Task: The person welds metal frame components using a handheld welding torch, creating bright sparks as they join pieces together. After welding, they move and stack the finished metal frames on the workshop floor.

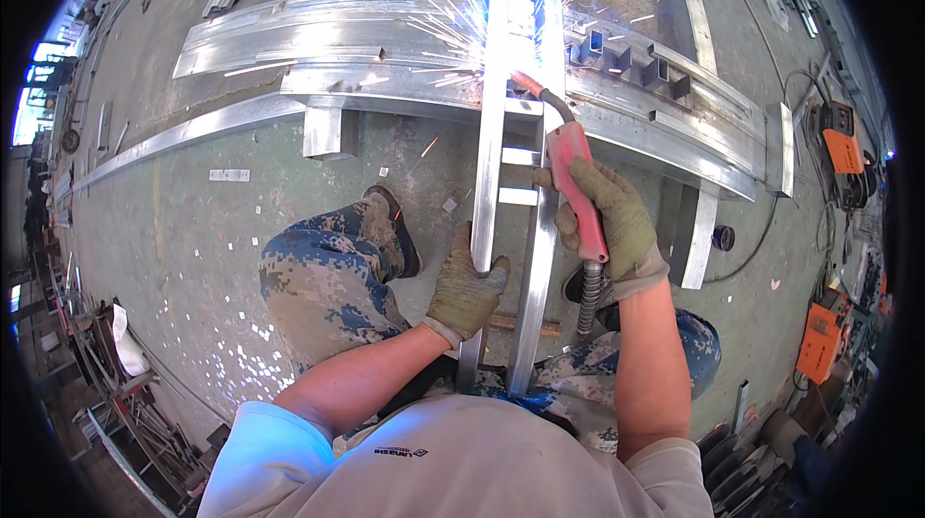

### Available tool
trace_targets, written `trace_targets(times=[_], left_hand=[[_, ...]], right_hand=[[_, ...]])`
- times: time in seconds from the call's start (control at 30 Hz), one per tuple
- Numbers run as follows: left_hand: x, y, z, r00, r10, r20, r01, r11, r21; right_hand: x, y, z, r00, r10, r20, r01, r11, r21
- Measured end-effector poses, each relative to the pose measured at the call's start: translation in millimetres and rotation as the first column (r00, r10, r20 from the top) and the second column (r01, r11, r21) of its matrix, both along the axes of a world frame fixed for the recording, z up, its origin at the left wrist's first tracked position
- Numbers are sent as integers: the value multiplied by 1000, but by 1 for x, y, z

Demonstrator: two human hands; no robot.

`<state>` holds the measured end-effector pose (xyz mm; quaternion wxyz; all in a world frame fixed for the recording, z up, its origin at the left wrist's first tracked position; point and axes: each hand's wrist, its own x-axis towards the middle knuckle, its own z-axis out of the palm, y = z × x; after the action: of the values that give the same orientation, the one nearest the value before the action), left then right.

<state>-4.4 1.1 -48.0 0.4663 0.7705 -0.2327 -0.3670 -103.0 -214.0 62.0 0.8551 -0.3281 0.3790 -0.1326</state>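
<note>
My right hand, in an olive work glove, is closed around the red handle of a welding torch. The torch's curved neck points up and left to a bright arc at the metal frame, and sparks fly from there. That frame has two long silvery bars joined by short crosspieces, and it lies across a bench of metal beams. My left hand, gloved too, is wrapped around the lower part of the frame's left bar. Glare hides the spot at the torch tip.
Long silvery beams run crosswise under the frame. Short square tubes stand at the right of the arc. Orange machines with cables sit at the right edge. Scraps litter the green floor, and metal stock is piled at the left.
</note>
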Motion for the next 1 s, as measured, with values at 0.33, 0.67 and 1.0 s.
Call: trace_targets(times=[0.33, 0.67, 1.0], left_hand=[[3, -6, 17, 995, 8, -101, -2, 999, 53], [6, -9, 34, 992, -25, -127, 35, 996, 82], [8, -14, 45, 988, -15, -155, 31, 995, 97]], right_hand=[[1, 0, 2, 1000, -20, -2, 20, 1000, 1], [1, -2, 2, 999, -28, -47, 27, 999, -24], [2, 6, 30, 970, 28, -241, -77, 977, -197]])
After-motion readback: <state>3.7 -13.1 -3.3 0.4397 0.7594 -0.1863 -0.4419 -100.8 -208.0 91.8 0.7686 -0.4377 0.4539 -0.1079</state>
